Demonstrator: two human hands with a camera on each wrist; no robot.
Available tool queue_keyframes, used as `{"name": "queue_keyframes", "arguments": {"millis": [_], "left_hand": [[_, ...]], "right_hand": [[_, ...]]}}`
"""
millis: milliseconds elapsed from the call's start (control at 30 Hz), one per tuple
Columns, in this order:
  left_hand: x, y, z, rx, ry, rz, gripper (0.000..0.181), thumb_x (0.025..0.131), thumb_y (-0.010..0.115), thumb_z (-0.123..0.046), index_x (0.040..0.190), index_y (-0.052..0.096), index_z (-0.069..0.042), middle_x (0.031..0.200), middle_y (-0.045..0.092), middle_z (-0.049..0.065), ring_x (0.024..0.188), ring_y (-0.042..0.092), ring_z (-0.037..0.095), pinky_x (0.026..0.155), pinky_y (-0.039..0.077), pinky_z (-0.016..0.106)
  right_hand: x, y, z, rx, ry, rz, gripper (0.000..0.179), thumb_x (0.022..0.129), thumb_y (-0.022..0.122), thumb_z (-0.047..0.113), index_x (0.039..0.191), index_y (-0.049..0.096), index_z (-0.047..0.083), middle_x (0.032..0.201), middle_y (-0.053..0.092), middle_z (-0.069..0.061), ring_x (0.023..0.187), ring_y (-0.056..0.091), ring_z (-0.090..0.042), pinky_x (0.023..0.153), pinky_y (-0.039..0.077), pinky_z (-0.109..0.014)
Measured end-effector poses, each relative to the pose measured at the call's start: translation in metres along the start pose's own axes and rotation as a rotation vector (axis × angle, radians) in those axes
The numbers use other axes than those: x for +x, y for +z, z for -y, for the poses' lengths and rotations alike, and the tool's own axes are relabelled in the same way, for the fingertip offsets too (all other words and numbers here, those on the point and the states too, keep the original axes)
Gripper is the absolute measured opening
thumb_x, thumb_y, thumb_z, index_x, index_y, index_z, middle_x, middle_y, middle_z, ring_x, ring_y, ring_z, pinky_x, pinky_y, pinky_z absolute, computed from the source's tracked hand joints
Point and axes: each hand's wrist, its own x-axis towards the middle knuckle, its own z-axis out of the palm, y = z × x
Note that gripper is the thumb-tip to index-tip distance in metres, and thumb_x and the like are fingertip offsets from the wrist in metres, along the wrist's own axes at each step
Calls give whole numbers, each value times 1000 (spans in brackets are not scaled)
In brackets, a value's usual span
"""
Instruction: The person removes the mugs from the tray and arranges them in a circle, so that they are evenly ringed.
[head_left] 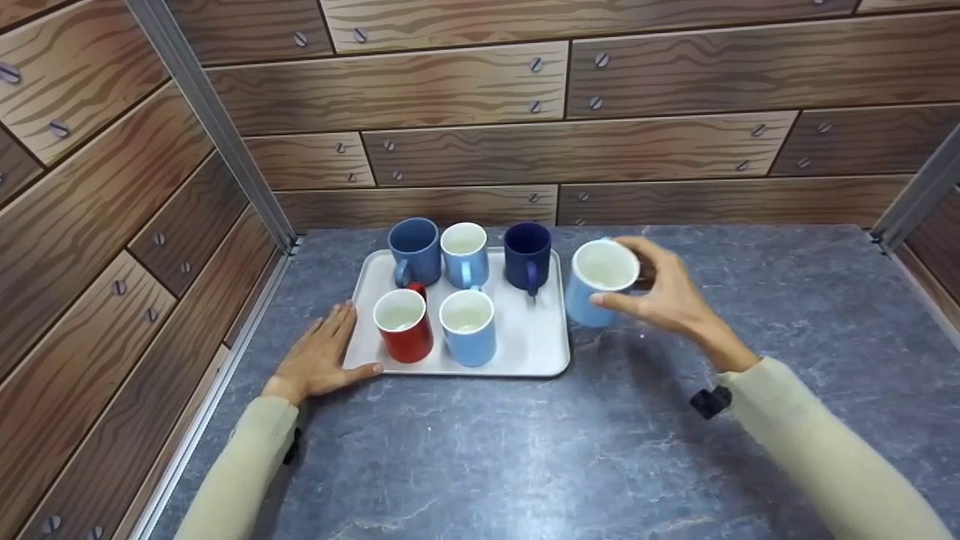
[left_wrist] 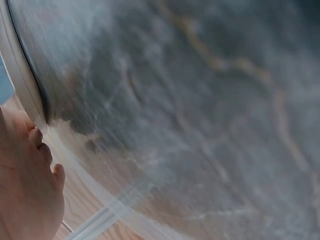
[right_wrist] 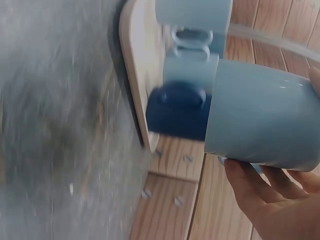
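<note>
A light blue mug [head_left: 589,300] with a pale inside is gripped in my right hand [head_left: 667,292], just off the tray's right end. In the right wrist view, fingers [right_wrist: 245,185] curl along the side of this mug [right_wrist: 265,115], which appears raised above the table. My left hand [head_left: 319,356] lies with fairly straight fingers against the left edge of a white tray [head_left: 529,356], its thumb by the front left corner. On the tray stand a red mug [head_left: 409,337], a light blue mug [head_left: 472,341], another light blue mug [head_left: 469,266], a medium blue mug [head_left: 418,255] and a navy mug [head_left: 527,259].
The tray sits on a grey marbled table [head_left: 480,457]. Wood-patterned panels [head_left: 465,90] rise behind the table and along its left side, with a metal corner post [head_left: 217,127] between them. Another metal post [head_left: 911,184] stands at the far right.
</note>
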Motion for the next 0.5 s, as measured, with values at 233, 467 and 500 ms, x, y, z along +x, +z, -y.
{"name": "queue_keyframes", "arguments": {"millis": [233,467,500], "left_hand": [[-1,1,0,-9,1,2,119,88,62,-80,168,24,0,177,23,20,165,20,39,134,20,58],[0,-1,0,0,8,-1,120,88,63,-79,167,26,2,176,24,21,164,22,39,134,21,58],[0,-1,0,3,9,0,120,88,63,-79,167,26,2,176,24,21,164,22,39,134,21,58]], "right_hand": [[2,-46,-11,-92,27,-109,77,78,95,10,145,59,0,130,69,-21,103,66,-12,86,52,-11],[-2,-90,-31,-187,89,-198,77,81,95,15,147,57,-1,133,67,-22,103,63,-3,85,47,-6],[-4,-94,-34,-197,97,-207,77,82,95,17,147,57,-1,134,66,-23,103,62,-2,85,47,-6]]}}
